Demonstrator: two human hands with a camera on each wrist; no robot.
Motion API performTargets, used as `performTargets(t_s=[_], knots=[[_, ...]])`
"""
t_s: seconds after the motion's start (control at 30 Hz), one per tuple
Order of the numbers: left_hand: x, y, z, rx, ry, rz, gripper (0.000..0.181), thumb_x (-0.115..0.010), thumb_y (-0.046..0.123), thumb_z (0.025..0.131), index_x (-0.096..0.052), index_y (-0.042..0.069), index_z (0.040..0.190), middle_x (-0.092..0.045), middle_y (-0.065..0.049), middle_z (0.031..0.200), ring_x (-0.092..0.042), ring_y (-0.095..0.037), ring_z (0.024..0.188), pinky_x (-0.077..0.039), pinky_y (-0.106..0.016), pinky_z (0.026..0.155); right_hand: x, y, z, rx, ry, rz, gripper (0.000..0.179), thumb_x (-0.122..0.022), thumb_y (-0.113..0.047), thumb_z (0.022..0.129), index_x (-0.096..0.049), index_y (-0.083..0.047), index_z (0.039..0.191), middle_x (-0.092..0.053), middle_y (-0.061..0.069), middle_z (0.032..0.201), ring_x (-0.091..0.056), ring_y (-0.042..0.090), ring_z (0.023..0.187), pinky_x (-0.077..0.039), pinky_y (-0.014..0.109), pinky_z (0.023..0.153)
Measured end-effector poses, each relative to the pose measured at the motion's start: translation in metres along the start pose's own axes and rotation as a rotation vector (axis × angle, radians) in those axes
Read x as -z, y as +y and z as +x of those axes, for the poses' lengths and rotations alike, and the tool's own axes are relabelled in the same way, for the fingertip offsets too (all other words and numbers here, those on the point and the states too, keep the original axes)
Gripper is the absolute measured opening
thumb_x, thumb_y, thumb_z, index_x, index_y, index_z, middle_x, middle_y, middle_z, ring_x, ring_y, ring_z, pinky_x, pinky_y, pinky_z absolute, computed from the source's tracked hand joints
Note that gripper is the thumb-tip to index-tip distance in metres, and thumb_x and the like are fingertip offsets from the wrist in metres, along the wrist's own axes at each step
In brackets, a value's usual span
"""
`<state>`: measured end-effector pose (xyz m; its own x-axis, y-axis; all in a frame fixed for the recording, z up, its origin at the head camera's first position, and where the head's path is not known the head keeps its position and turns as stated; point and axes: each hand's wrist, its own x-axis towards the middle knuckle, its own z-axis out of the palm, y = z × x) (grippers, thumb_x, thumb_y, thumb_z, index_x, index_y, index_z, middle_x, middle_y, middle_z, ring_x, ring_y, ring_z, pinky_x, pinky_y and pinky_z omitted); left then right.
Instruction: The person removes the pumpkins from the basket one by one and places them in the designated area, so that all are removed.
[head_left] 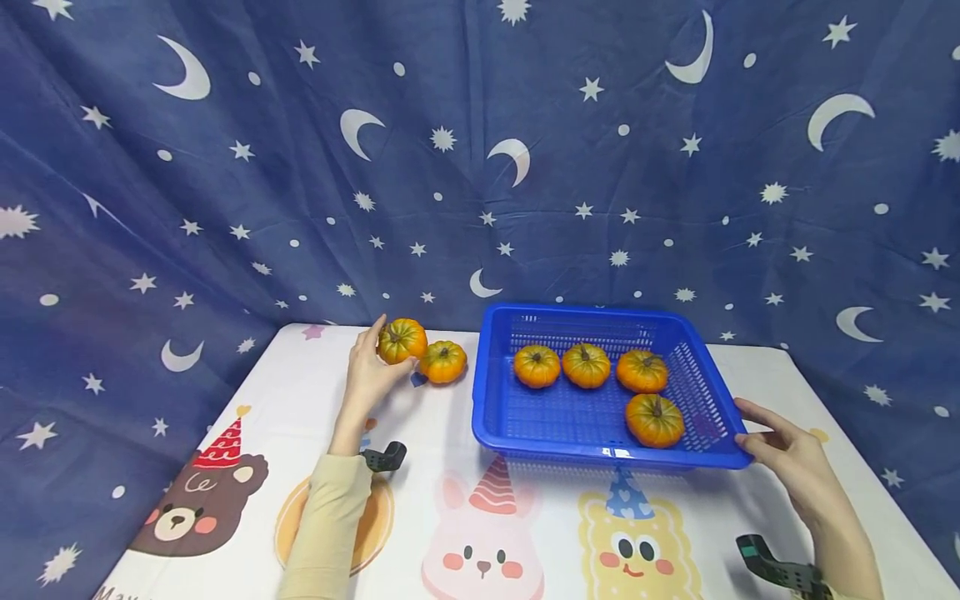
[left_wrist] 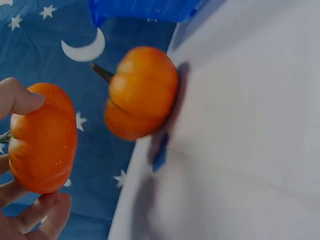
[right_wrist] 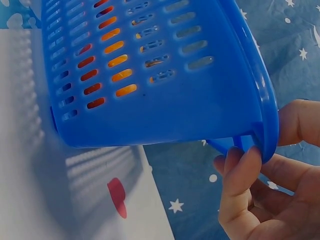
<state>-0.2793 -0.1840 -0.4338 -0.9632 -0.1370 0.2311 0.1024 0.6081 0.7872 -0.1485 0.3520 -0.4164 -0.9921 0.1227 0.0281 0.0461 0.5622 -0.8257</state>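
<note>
My left hand [head_left: 371, 372] holds a small orange pumpkin [head_left: 403, 341] between thumb and fingers, off the table. In the left wrist view the thumb presses one side of this held pumpkin [left_wrist: 46, 140], with fingertips on the other. Just right of it, a second pumpkin [left_wrist: 142, 92] stands on the table. A blue slotted plastic basket [head_left: 555, 447] holds several pumpkins, one of them a front right pumpkin [head_left: 654, 421]. At the basket's right front corner, my right hand [head_left: 798, 462] pinches the rim [right_wrist: 267, 107] with thumb and fingers.
A white tablecloth [head_left: 420, 517] with cartoon animals in party hats covers the table. Behind it and at both sides hangs a dark blue curtain [head_left: 450, 100] with moons and stars. Each wrist wears a black camera mount.
</note>
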Motion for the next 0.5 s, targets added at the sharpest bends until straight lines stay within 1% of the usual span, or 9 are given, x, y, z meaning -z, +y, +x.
performTargets(t_s=[0.1, 0.23, 0.37, 0.5], knots=[[-0.002, -0.009, 0.003, 0.03, -0.005, 0.01, 0.088, -0.076, 0.025, 0.075, -0.031, 0.014, 0.15, -0.041, -0.021, 0.143, -0.037, -0.041, 0.13, -0.031, -0.054, 0.111, 0.0, 0.0, 0.0, -0.003, 0.002, 0.003, 0.058, -0.059, -0.013, 0.093, -0.037, 0.012, 0.14, -0.057, -0.03, 0.083, -0.06, -0.004, 0.075, -0.051, 0.015, 0.065], [-0.004, -0.02, 0.005, 0.073, -0.007, 0.018, 0.088, -0.076, 0.024, 0.075, -0.031, 0.013, 0.15, -0.039, -0.023, 0.144, -0.036, -0.043, 0.131, -0.03, -0.054, 0.111, 0.0, 0.0, 0.0, -0.006, 0.007, 0.0, 0.058, -0.059, -0.014, 0.093, -0.038, 0.011, 0.141, -0.053, -0.034, 0.087, -0.06, -0.004, 0.075, -0.051, 0.015, 0.065], [-0.006, -0.028, 0.006, 0.087, -0.015, 0.024, 0.088, -0.076, 0.026, 0.074, -0.032, 0.01, 0.149, -0.04, -0.024, 0.143, -0.037, -0.043, 0.13, -0.03, -0.054, 0.112, 0.0, -0.001, -0.001, 0.001, 0.017, -0.007, 0.057, -0.059, -0.013, 0.093, -0.039, 0.011, 0.14, -0.05, -0.037, 0.089, -0.059, -0.005, 0.076, -0.05, 0.014, 0.065], [-0.007, -0.033, 0.007, 0.098, -0.031, 0.038, 0.087, -0.076, 0.026, 0.075, -0.033, 0.008, 0.148, -0.04, -0.026, 0.142, -0.038, -0.045, 0.129, -0.03, -0.054, 0.112, 0.0, -0.002, -0.001, -0.006, 0.013, -0.008, 0.057, -0.059, -0.013, 0.093, -0.038, 0.011, 0.14, -0.055, -0.032, 0.085, -0.059, -0.004, 0.075, -0.05, 0.014, 0.065]])
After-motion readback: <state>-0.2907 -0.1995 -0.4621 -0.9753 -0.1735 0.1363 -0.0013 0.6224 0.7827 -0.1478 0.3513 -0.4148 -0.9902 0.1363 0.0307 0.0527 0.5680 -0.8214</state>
